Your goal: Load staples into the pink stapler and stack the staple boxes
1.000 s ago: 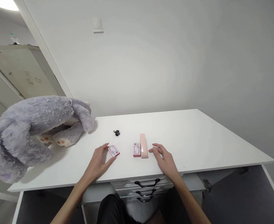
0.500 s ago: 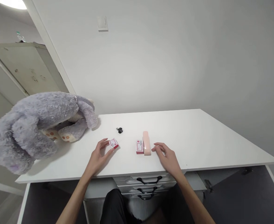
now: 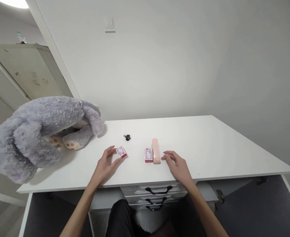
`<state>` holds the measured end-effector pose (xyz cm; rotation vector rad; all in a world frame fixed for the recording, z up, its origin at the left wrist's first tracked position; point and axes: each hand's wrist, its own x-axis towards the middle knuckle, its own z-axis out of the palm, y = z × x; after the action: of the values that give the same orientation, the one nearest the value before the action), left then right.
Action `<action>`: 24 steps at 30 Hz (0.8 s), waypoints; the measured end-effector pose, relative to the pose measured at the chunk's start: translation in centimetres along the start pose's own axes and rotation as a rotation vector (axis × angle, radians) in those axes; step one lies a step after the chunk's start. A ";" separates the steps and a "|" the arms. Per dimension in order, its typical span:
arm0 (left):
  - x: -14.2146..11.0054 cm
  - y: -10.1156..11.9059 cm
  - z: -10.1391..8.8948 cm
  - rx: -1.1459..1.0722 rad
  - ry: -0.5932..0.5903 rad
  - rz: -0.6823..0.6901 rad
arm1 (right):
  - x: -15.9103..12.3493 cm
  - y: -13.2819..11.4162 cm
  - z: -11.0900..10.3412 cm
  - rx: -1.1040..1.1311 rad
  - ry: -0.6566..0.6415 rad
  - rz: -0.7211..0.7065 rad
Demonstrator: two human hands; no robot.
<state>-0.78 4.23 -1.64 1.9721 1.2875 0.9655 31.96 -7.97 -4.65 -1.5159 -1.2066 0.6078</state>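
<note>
My left hand (image 3: 106, 167) rests on the white tabletop with thumb and fingers around a small red-and-white box (image 3: 121, 152), which sits at an angle at the fingertips. To the right stands a second, similar red-and-white box (image 3: 148, 155), right beside a pink stapler (image 3: 156, 151) lying lengthwise away from me. My right hand (image 3: 178, 166) lies on the table just right of the stapler, fingers loosely bent and apart, holding nothing. Its fingertips are close to the stapler's near end.
A small black object (image 3: 127, 137) lies beyond the left box; its kind is unclear. A large grey plush toy (image 3: 48, 121) covers the table's left end. The white table (image 3: 209, 144) meets a wall behind. Drawers with black handles (image 3: 158, 190) are below the front edge.
The whole view has shifted very slightly. Both hands, the boxes and the stapler keep the same places on the table.
</note>
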 end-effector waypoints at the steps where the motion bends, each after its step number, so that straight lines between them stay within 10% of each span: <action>1: 0.0 0.1 0.0 0.005 -0.002 -0.004 | 0.0 0.0 0.0 -0.006 -0.002 0.001; 10: 0.1 2.4 0.6 0.012 -0.054 0.111 | -0.1 -0.1 0.2 -0.037 -0.011 -0.035; 24: 3.2 7.7 5.2 0.107 -0.460 0.335 | 0.0 -0.6 0.0 -0.006 -0.019 -0.048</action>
<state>8.21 4.02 2.26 2.3648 0.7818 0.5396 31.79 -7.99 -4.12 -1.4854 -1.2563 0.5884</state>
